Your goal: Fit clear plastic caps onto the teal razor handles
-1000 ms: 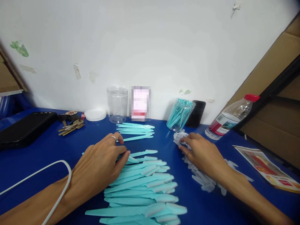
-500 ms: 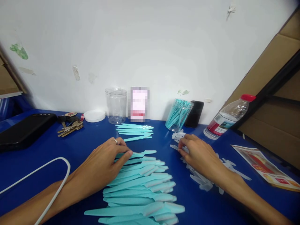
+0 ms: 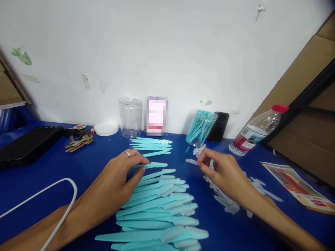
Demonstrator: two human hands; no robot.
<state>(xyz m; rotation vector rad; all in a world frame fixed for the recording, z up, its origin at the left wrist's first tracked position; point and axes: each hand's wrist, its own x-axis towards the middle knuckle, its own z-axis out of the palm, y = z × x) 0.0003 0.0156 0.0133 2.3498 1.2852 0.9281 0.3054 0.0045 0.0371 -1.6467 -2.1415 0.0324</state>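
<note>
Left hand (image 3: pixel 115 183): pinching slim teal plastic stick (image 3: pixel 158 165) | right hand (image 3: pixel 226 174): pinching narrow translucent plastic strip (image 3: pixel 191 161) | teal stick pile (image 3: pixel 157 204) toward blue bench's (image 3: pixel 78 165) near edge

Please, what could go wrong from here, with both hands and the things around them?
The white cable crosses in front of the left forearm and might snag. The left hand holds a slim turquoise plastic stick beside a loose, overlapping pile of similar sticks, so it could knock some askew. The right hand, holding a frosted translucent plastic strip, is close to other translucent pieces and may scatter them.
</note>
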